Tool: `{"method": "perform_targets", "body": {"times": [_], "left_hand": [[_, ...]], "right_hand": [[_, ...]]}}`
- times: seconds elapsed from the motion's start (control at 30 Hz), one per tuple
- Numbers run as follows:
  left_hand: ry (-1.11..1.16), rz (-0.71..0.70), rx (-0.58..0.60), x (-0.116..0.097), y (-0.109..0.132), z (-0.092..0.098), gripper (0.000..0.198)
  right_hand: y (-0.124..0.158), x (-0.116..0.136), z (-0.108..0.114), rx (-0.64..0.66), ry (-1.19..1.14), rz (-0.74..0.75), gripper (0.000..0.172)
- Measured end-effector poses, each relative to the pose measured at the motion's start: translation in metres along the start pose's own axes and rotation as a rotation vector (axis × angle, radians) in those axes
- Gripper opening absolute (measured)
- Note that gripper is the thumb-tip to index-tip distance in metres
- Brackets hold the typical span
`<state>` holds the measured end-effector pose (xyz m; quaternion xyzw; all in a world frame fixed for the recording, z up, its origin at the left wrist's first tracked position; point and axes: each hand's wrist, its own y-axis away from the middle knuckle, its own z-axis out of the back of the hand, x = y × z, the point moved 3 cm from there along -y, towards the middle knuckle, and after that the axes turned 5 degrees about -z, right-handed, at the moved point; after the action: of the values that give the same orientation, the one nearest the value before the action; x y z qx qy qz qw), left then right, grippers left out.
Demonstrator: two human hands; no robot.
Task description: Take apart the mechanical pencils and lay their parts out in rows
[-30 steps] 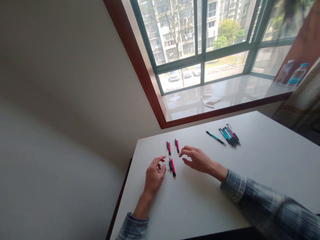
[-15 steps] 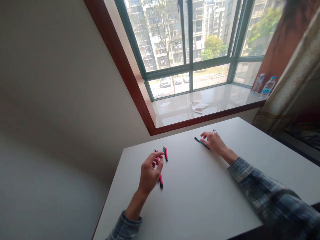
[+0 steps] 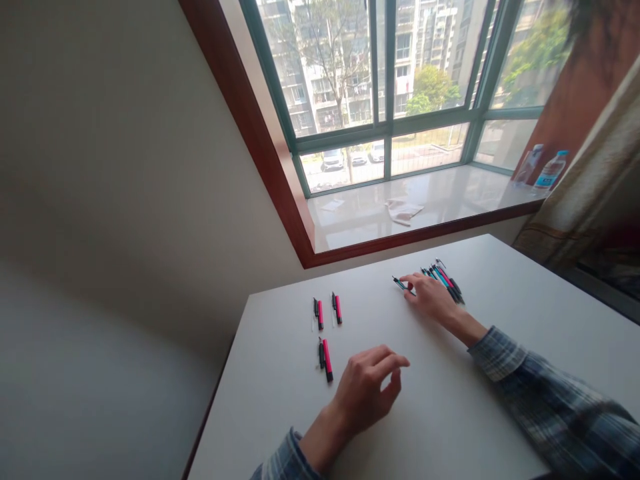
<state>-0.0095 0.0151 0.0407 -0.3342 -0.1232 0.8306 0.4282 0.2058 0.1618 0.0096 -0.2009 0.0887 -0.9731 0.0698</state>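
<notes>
On a white table (image 3: 450, 413) my right hand (image 3: 431, 296) rests over a single teal pen (image 3: 401, 284), its fingers closed on the pen's far part. Just right of that hand lies a bunch of teal and pink pens (image 3: 444, 280). My left hand (image 3: 369, 389) hovers above the table's middle with fingers loosely curled and apart, holding nothing. To its left lie three pink pens with black clips: two side by side (image 3: 319, 313) (image 3: 337, 308) and one nearer me (image 3: 326, 351).
A wide window with a glossy sill (image 3: 425, 207) runs behind the table; folded paper or cloth (image 3: 403, 211) lies on it. Two plastic bottles (image 3: 543, 170) stand at the sill's right end beside a curtain (image 3: 590, 180). A bare wall is on the left.
My right hand went from the pink pens to the lone teal pen at the far right. My left hand left the pink pens and moved right, toward the table's middle.
</notes>
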Motion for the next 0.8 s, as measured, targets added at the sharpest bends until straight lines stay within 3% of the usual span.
{"method": "perform_targets", "body": {"times": [0.2, 0.47, 0.6, 0.7, 0.8], "left_hand": [[0.04, 0.126, 0.003, 0.012, 0.004, 0.006, 0.027], [0.065, 0.151, -0.01, 0.017, 0.003, 0.004, 0.025], [0.071, 0.155, -0.005, 0.018, 0.004, 0.002, 0.024], [0.073, 0.159, -0.007, 0.018, 0.005, 0.003, 0.024], [0.076, 0.154, 0.002, 0.016, 0.005, 0.005, 0.025]], "right_hand": [[-0.007, -0.018, 0.0, -0.059, -0.097, -0.019, 0.035], [-0.02, -0.052, 0.015, -0.136, -0.102, -0.066, 0.026], [-0.026, -0.081, 0.025, -0.225, -0.127, -0.071, 0.038], [-0.031, -0.102, 0.022, -0.201, -0.129, -0.074, 0.053], [-0.033, -0.112, 0.013, -0.148, -0.111, -0.068, 0.052]]}}
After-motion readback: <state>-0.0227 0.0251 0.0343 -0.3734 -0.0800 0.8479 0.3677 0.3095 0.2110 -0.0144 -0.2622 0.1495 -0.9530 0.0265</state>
